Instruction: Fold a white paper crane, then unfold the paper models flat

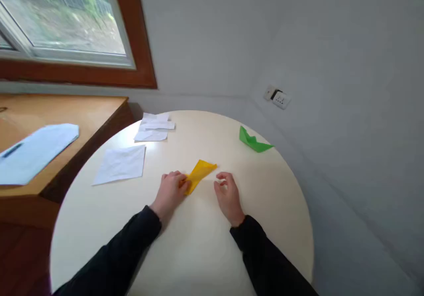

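A folded piece of yellow paper (200,172) lies near the middle of the round table. My left hand (170,191) grips its left end, with the fingers bent over it; part of the paper is hidden under them. To the right of the paper, my right hand (229,199) hovers with its fingers curled and a gap between thumb and forefinger. Nothing shows between those fingers. A folded green paper boat (253,140) rests farther back near the right rim.
The round white table (198,252) stands against the wall. White paper sheets (121,164) and smaller white strips (154,127) lie at its back left. A wooden desk (99,115) with paper and a pen adjoins on the left. A wall socket (281,99) is behind.
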The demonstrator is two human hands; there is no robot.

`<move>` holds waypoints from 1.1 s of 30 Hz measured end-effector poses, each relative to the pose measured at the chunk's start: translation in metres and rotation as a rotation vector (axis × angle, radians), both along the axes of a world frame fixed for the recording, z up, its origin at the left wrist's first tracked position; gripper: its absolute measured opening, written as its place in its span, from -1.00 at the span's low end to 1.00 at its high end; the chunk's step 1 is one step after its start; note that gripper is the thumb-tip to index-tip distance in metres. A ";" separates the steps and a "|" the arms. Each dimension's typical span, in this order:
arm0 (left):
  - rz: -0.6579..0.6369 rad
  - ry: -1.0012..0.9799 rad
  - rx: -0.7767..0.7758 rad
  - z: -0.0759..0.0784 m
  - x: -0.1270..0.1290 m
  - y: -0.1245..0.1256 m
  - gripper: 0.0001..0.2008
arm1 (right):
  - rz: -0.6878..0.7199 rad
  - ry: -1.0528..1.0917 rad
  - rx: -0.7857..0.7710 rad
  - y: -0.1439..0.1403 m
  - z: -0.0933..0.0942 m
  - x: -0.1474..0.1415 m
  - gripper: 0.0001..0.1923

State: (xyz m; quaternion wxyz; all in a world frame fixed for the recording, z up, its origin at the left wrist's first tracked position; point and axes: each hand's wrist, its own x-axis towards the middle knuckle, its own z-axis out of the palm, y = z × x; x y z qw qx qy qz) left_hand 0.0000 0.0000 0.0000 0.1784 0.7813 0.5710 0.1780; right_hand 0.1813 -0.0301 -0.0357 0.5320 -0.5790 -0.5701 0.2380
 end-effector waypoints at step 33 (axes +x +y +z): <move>-0.149 -0.005 0.053 -0.015 -0.010 -0.005 -0.76 | 0.276 -0.595 0.460 -0.006 0.018 0.003 -0.65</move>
